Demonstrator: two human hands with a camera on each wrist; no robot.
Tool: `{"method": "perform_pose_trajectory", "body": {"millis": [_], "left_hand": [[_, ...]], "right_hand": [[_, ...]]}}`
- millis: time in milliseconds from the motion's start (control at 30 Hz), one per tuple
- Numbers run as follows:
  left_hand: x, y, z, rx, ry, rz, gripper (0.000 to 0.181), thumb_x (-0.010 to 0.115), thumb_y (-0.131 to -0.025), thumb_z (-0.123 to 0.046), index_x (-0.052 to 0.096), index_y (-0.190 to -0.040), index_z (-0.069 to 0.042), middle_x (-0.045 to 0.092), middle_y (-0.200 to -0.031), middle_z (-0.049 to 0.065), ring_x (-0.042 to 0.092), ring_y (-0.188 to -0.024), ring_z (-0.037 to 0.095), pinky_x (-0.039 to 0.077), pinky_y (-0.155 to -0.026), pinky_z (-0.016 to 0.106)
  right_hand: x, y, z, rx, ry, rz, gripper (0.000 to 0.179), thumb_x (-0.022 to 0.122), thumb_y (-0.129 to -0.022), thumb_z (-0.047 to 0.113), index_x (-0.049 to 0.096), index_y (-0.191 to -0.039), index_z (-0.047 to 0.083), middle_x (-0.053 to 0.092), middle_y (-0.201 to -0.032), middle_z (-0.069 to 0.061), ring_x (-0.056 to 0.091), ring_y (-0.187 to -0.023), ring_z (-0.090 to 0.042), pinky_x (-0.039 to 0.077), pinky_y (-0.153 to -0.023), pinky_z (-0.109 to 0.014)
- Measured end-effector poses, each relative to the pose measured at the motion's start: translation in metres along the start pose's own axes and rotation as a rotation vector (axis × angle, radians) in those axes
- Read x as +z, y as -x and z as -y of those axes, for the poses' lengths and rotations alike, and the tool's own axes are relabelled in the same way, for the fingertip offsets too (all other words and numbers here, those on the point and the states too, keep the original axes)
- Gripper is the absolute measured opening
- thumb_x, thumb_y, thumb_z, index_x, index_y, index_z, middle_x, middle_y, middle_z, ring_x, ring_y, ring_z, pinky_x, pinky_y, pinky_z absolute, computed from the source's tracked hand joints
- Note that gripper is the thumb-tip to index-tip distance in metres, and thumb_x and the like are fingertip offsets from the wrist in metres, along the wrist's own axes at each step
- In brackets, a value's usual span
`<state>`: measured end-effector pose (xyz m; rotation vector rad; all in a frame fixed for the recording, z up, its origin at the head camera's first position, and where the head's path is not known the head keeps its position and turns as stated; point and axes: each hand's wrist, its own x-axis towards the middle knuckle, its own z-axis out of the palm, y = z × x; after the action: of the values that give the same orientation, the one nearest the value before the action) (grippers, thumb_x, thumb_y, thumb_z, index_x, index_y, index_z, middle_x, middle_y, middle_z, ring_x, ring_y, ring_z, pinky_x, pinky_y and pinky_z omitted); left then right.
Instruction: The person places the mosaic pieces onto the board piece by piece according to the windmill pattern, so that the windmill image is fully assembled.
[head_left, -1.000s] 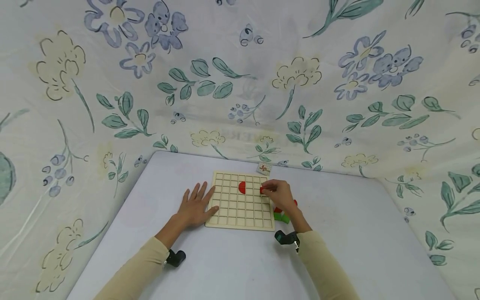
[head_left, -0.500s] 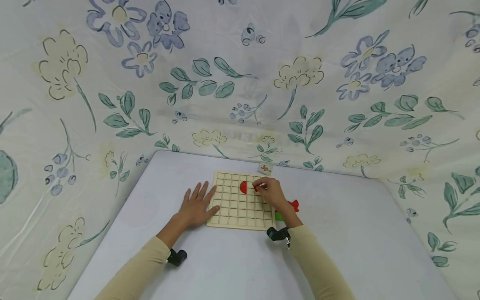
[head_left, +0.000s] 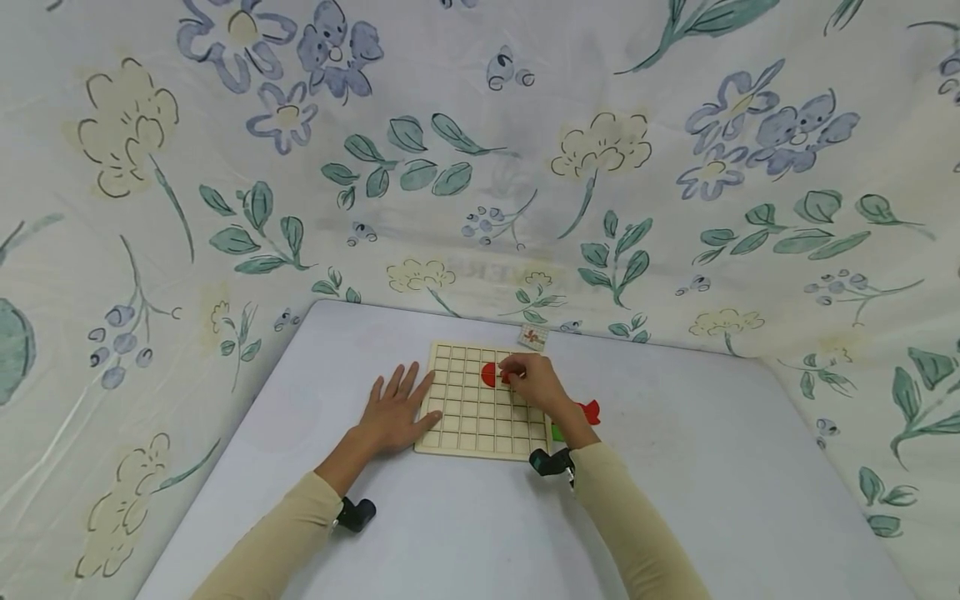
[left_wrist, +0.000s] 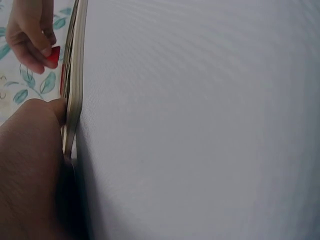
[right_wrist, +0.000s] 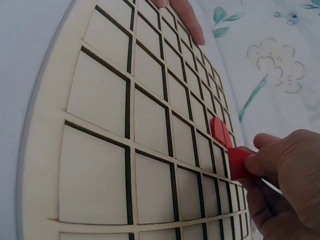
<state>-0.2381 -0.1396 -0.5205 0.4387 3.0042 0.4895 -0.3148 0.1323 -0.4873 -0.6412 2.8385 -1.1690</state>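
A pale wooden board (head_left: 480, 427) with a grid of square recesses lies on the table. My left hand (head_left: 393, 414) is spread flat at its left edge, with fingertips and thumb over the rim. Above the upper right part of the board, my right hand (head_left: 534, 382) pinches a small red puzzle piece (right_wrist: 240, 164) between thumb and fingers. In the right wrist view this piece is right beside the red pieces (right_wrist: 220, 131) set in the grid, which form a rounded red shape. The left wrist view shows the held red piece from the side, near the board's edge.
Beyond the board lies a small card (head_left: 533, 337) with a red pattern on a grid. Loose red pieces (head_left: 591, 412) and a green piece (head_left: 557, 432) lie right of the board, partly hidden by my right forearm. A floral cloth (head_left: 480, 167) hangs behind the white table (head_left: 465, 525).
My right hand has moved left over the board with the red piece, from the right-hand columns to beside the red shape. My left hand has stayed at the board's left edge.
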Motion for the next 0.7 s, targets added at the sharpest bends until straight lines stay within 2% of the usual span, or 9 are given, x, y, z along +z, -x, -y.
{"method": "perform_pose_trajectory", "body": {"millis": [233,400,700], "left_hand": [[-0.0015,0.0000,-0.0025,-0.009,-0.018,0.002,0.078,0.042,-0.099,-0.057,0.020,-0.158,-0.011,0.007,-0.162,0.020,0.000,-0.147,0.040,0.001,-0.113,0.062],[0.0004,-0.0007,-0.0018,0.000,-0.038,-0.008,0.078,0.041,-0.099,-0.058,0.020,-0.158,-0.011,0.007,-0.162,0.020,0.000,-0.147,0.040,0.002,-0.113,0.062],[0.0014,-0.0003,-0.0009,0.008,-0.033,-0.012,0.078,0.041,-0.099,-0.058,0.020,-0.158,-0.011,0.008,-0.162,0.020,0.001,-0.147,0.041,0.002,-0.113,0.062]], "right_hand": [[0.0042,-0.0015,0.0001,-0.033,0.007,0.020,0.022,0.063,-0.089,-0.010,0.071,-0.107,0.001,0.070,-0.097,-0.008,0.066,-0.088,-0.020,0.055,-0.081,-0.035],[0.0062,-0.0001,-0.0004,-0.062,0.011,0.007,0.022,0.063,-0.090,-0.010,0.071,-0.108,0.000,0.070,-0.101,-0.010,0.066,-0.091,-0.022,0.055,-0.080,-0.035],[0.0083,0.0024,0.0025,-0.006,0.091,-0.004,0.018,0.073,-0.088,0.001,0.074,-0.105,0.003,0.068,-0.105,-0.009,0.064,-0.099,-0.025,0.053,-0.085,-0.039]]}}
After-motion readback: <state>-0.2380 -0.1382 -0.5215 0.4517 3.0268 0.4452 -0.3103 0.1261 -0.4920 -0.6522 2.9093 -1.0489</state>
